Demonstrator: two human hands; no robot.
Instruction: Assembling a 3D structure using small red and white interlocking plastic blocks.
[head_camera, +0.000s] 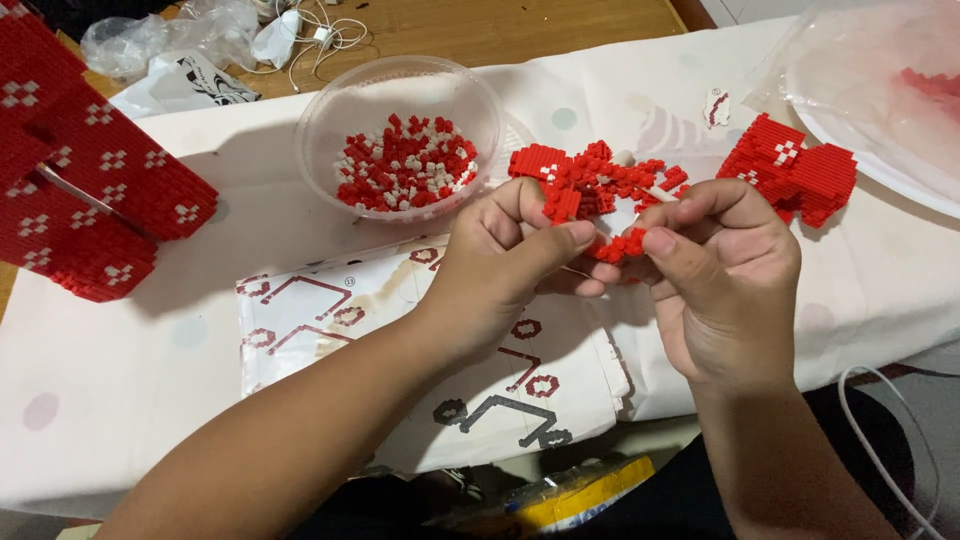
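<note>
Red micro-brick cluster is pinched at frame centre betw. left hand & right hand fingertips; judged light, rigid but crumbly, best held by edges. Brick bowl sits above.

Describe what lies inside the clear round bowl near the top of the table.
The clear bowl holds a heap of small red and white bricks. The bowl's bottom beneath the heap is covered.

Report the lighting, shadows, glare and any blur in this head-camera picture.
Head view: even, soft indoor light; the left hand and right hand, pinching a small red brick piece, are sharp. The clear bowl throws a faint shadow on the white cloth. The plastic bag top right looks hazy with mild glare. The big red block model is cropped at the left edge.
</note>
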